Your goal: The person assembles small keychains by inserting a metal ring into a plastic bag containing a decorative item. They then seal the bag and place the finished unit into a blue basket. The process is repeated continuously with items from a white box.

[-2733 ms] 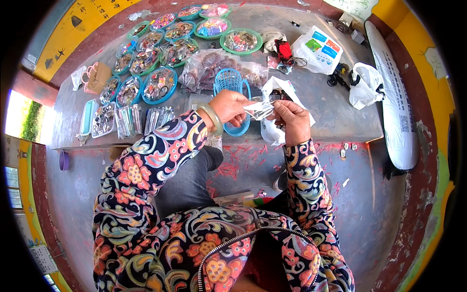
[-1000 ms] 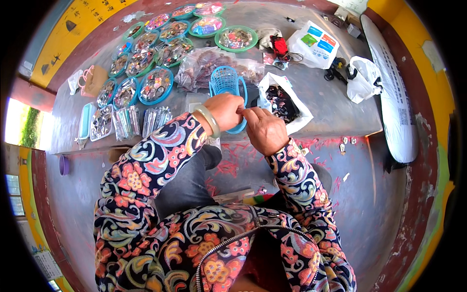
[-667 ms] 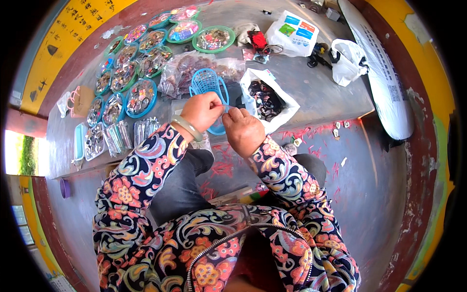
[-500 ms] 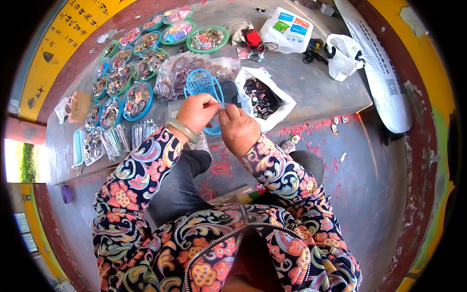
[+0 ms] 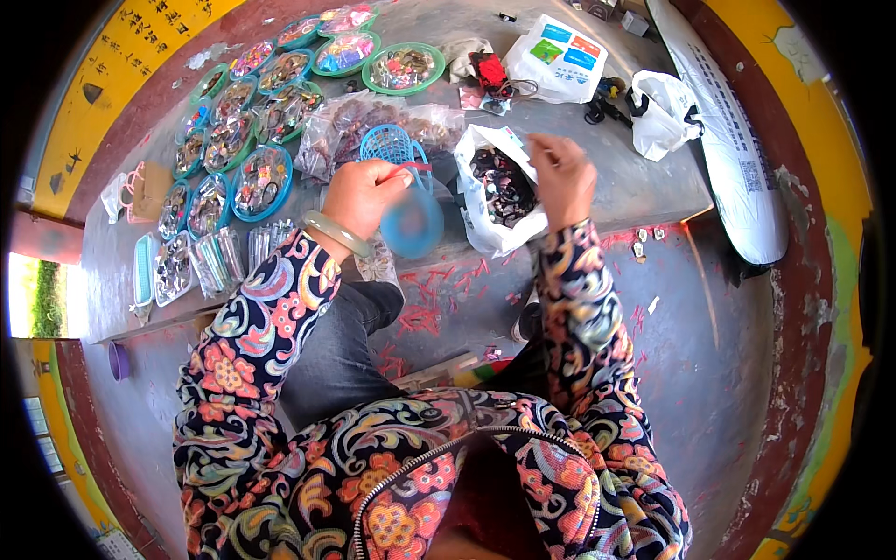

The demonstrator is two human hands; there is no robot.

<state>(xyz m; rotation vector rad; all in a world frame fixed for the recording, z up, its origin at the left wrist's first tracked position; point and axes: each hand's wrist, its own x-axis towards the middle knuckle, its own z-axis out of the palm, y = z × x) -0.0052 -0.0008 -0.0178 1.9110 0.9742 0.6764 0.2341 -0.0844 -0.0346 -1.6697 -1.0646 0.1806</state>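
My left hand (image 5: 366, 201), with a pale bangle at its wrist, pinches a thin red strip (image 5: 418, 166) that points right. My right hand (image 5: 566, 182) is raised beside the right edge of a white plastic bag (image 5: 493, 238). Its fingers are bent together and somewhat blurred; whatever they hold cannot be made out. Small dark pieces (image 5: 504, 187) fill the open bag between my hands. Just beyond my left hand stands a blue lattice basket (image 5: 385, 142). A blurred round blue thing (image 5: 413, 226) shows beside that hand, nearer to me.
Blue and green round baskets (image 5: 261, 182) of small goods cover the platform's left side, with clear packets (image 5: 217, 261) in front. Filled clear bags (image 5: 345, 131) lie behind the lattice basket. White bags (image 5: 661, 117) sit farther right. Red scraps (image 5: 420, 317) litter the floor below the edge.
My hands were together over the blue basket and are now apart. The right has swung right, past the white bag; the left has moved slightly left with the red strip in view.
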